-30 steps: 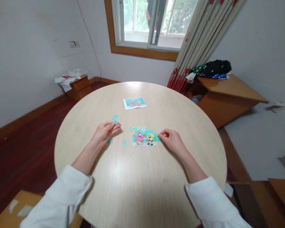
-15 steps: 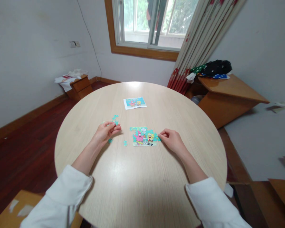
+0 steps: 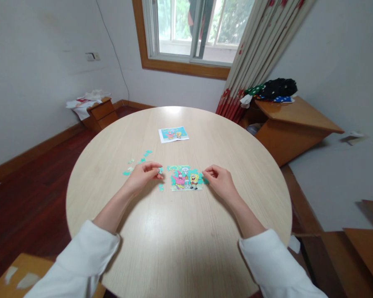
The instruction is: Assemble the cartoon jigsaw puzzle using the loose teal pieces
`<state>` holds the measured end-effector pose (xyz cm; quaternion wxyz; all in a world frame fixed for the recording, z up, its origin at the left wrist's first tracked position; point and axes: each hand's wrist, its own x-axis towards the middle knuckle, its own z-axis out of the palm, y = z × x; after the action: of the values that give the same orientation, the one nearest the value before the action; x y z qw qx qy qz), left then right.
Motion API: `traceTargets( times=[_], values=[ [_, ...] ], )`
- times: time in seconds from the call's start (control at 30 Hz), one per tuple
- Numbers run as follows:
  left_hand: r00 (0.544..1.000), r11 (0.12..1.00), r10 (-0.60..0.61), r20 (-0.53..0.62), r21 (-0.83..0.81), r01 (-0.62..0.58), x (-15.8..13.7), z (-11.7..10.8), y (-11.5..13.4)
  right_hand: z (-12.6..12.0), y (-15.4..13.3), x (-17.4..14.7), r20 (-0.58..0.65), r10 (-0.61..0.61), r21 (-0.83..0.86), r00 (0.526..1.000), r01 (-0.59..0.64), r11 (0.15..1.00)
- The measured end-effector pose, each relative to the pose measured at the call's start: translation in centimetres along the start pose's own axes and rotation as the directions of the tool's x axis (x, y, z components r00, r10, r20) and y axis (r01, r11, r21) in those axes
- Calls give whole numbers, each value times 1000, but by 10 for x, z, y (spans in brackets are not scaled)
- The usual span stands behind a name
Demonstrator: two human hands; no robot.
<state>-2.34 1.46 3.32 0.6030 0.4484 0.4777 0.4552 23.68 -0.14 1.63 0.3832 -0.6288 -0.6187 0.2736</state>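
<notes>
My left hand [image 3: 144,177] is pinched on a small teal jigsaw piece [image 3: 161,170], just off the left side of a partly joined jigsaw puzzle [image 3: 185,179]. The puzzle shows a pink starfish, a yellow sponge and a pale squid character on teal. At its right edge my right hand [image 3: 219,179] has thumb and forefinger closed together; anything between them is too small to make out. Part of a teal piece [image 3: 205,181] shows beneath those fingers. One loose piece [image 3: 161,187] lies between my left hand and the puzzle.
Several loose teal pieces [image 3: 143,160] are scattered beyond and left of my left hand. A printed picture card [image 3: 174,134] lies farther back on the round wooden table [image 3: 180,240]. Cabinets, one topped with clothes [image 3: 278,89], stand by the walls.
My left hand has moved right and nearer to the puzzle with its piece, uncovering loose pieces behind. My right fingertips have shifted slightly up along the puzzle's right edge. The view has turned a little.
</notes>
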Motion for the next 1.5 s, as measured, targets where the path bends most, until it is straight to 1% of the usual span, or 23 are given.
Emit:
traceTargets(
  times=[0.07, 0.13, 0.2, 0.27, 0.33, 0.47, 0.53, 0.63, 0.73, 0.87, 1.0, 1.13, 1.33, 1.5],
  values=[
    [995, 999, 8, 97, 31, -11, -5, 12, -4, 9, -9, -6, 5, -48, 78, 999, 48, 996],
    [984, 998, -8, 179, 63, -3, -10, 24, -9, 19, -19, -14, 69, -99, 162, 993, 87, 983],
    [965, 995, -13, 261, 97, -13, -14, 34, -15, 29, -28, -22, 160, -184, 221, 970, 147, 964],
    [952, 994, -11, 307, 110, -24, -17, 40, -19, 35, -34, -28, 234, -258, 257, 937, 196, 946],
    [950, 994, -13, 313, 106, -21, -18, 42, -22, 39, -36, -32, 255, -278, 266, 926, 209, 941],
    [956, 999, -18, 291, 42, 6, -16, 40, -23, 40, -33, -32, 250, -241, 300, 938, 162, 940],
    [959, 1000, -12, 284, -24, 20, -16, 40, -21, 41, -30, -31, 241, -201, 354, 950, 107, 929],
    [966, 995, -19, 259, -89, 43, -15, 38, -17, 42, -26, -28, 244, -125, 485, 962, -9, 874],
    [966, 995, -37, 255, -76, 58, -15, 35, -14, 42, -24, -25, 235, -48, 581, 971, -101, 807],
    [963, 999, -28, 268, -15, 33, -14, 34, -17, 40, -24, -24, 236, 14, 632, 972, -164, 757],
    [959, 1000, -16, 282, 14, 12, -15, 36, -21, 40, -25, -24, 259, 26, 633, 966, -190, 751],
    [955, 999, -13, 296, 47, -1, -16, 38, -20, 41, -26, -24, 261, 33, 628, 965, -196, 753],
    [950, 994, -4, 311, 108, -31, -16, 38, -18, 39, -28, -25, 289, 6, 621, 957, -192, 760],
    [953, 991, 6, 303, 122, -45, -17, 38, -17, 40, -27, -25, 302, -12, 621, 953, -187, 761]
  ],
)
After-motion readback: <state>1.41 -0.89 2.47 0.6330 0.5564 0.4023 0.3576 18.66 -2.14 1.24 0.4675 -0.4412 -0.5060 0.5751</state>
